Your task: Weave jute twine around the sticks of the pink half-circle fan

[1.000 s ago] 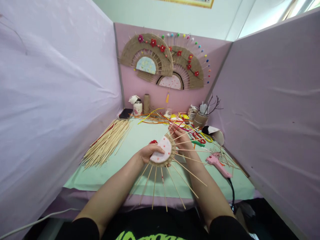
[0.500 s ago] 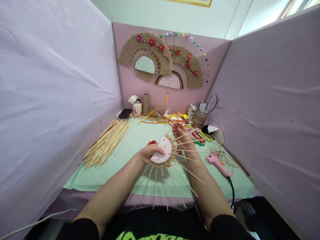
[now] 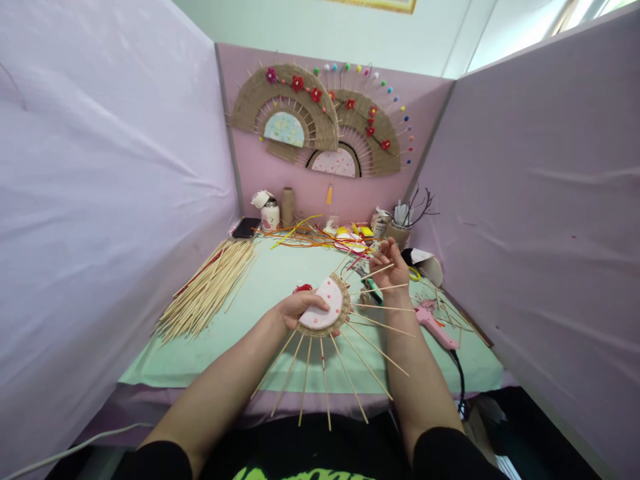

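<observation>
My left hand [image 3: 296,309] grips a half-round fan [image 3: 324,308] by its pink dotted centre, thumb on the front. Tan twine [image 3: 346,304] is woven in a narrow band around the curved edge, and thin bamboo sticks [image 3: 353,363] fan out from it. My right hand [image 3: 391,268] is raised beyond the fan's right side, behind the upper stick tips. Its fingers are curled together; anything pinched in them is too thin to make out. A small red piece [image 3: 303,289] shows just behind my left hand.
Loose bamboo sticks [image 3: 207,287] are heaped at left. A pink glue gun [image 3: 436,327] with a black cord lies at right. Green-handled pliers [image 3: 373,291] rest behind the fan. Coloured pipe cleaners [image 3: 300,233], a phone [image 3: 246,228] and a jar [image 3: 271,215] are at the back. Finished fans [image 3: 287,87] hang behind.
My right hand has moved right, away from the fan's edge, uncovering the pliers behind it. My left hand keeps its hold on the fan; the view has shifted slightly.
</observation>
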### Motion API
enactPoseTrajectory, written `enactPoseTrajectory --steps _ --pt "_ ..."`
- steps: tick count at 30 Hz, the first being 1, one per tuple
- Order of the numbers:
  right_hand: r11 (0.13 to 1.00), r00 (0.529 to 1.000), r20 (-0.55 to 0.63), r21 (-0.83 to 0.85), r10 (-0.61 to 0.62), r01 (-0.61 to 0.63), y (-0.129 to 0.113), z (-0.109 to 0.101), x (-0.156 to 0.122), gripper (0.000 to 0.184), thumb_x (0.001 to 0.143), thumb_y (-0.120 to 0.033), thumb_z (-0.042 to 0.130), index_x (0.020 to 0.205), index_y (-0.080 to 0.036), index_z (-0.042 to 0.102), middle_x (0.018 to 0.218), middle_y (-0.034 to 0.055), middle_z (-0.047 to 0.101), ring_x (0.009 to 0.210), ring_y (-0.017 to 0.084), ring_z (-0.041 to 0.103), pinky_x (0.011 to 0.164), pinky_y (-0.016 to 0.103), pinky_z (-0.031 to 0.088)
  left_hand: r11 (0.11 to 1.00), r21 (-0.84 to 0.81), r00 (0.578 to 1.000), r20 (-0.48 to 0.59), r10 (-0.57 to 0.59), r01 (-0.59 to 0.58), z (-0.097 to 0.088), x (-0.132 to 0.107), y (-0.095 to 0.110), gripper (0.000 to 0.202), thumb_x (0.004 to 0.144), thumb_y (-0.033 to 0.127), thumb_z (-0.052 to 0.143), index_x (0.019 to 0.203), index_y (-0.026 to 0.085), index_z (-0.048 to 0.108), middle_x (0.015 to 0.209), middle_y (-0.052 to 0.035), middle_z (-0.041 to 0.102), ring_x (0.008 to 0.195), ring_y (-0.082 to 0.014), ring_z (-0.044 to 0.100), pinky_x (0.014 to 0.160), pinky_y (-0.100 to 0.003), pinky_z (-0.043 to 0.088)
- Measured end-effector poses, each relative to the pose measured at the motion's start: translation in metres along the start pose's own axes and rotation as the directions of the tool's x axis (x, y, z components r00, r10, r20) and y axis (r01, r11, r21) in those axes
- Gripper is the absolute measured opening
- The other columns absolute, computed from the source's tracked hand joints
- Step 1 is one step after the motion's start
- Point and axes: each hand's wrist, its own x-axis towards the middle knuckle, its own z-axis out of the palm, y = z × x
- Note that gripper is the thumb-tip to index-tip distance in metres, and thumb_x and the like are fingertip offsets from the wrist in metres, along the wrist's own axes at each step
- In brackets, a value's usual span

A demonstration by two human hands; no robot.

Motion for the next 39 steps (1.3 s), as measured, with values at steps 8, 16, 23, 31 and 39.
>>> enactPoseTrajectory --steps 8,16,23,31,39 --pt "0.998 0.997 -0.034 -0.029 0.062 -0.063 0.0 -0.011 0.003 0.012 0.084 -0.027 0.057 0.087 -0.03 0.069 0.088 -0.0073 0.072 0.049 0.003 0.05 0.052 0.017 0.05 0.999 0.025 0.997 0.054 -0.047 0.046 0.008 0.0 -0.005 0.041 0.068 0.002 0.056 0.108 0.009 0.062 0.102 -0.0157 0.07 0.089 -0.0235 0.068 0.083 -0.039 0.05" --pt "0.952 0.951 0.086 -0.106 0.297 -0.288 0.038 0.016 -0.009 0.022 0.072 -0.023 0.07 0.094 -0.023 0.069 0.105 0.0016 0.071 0.099 0.015 0.066 0.085 0.026 0.054 0.998 0.063 0.997 0.073 -0.01 0.006 0.007 -0.001 -0.006 0.043 0.068 0.003 0.057 0.11 0.009 0.061 0.101 -0.016 0.07 0.09 -0.0246 0.068 0.08 -0.039 0.051" --pt "0.897 0.867 0.243 -0.208 0.434 -0.391 0.064 0.037 -0.031 0.033 0.07 -0.019 0.072 0.103 -0.021 0.067 0.114 0.0056 0.069 0.105 0.018 0.065 0.093 0.031 0.05 0.995 0.093 0.995 0.093 0.03 -0.039 0.011 -0.003 -0.008 0.054 0.068 0.003 0.061 0.12 0.015 0.055 0.102 -0.0146 0.069 0.089 -0.0255 0.068 0.077 -0.039 0.052" --pt "0.936 0.928 0.139 -0.126 0.345 -0.329 0.052 0.031 -0.021 0.029 0.068 -0.016 0.073 0.096 -0.023 0.068 0.103 0.0018 0.072 0.097 0.015 0.067 0.093 0.028 0.05 0.986 0.137 0.994 0.071 0.087 -0.097 0.014 -0.004 -0.01 0.091 0.067 0.003 0.065 0.142 0.036 0.025 0.107 -0.01 0.068 0.09 -0.0269 0.069 0.078 -0.044 0.052" --pt "0.956 0.95 0.118 -0.091 0.29 -0.28 0.047 0.018 -0.011 0.027 0.07 -0.019 0.071 0.095 -0.024 0.066 0.105 -0.0005 0.071 0.092 0.013 0.067 0.082 0.025 0.053 0.982 0.148 0.993 0.041 0.115 -0.12 0.016 -0.004 -0.01 0.102 0.067 0.002 0.066 0.144 0.043 0.014 0.111 -0.0084 0.066 0.091 -0.0281 0.068 0.077 -0.045 0.052"
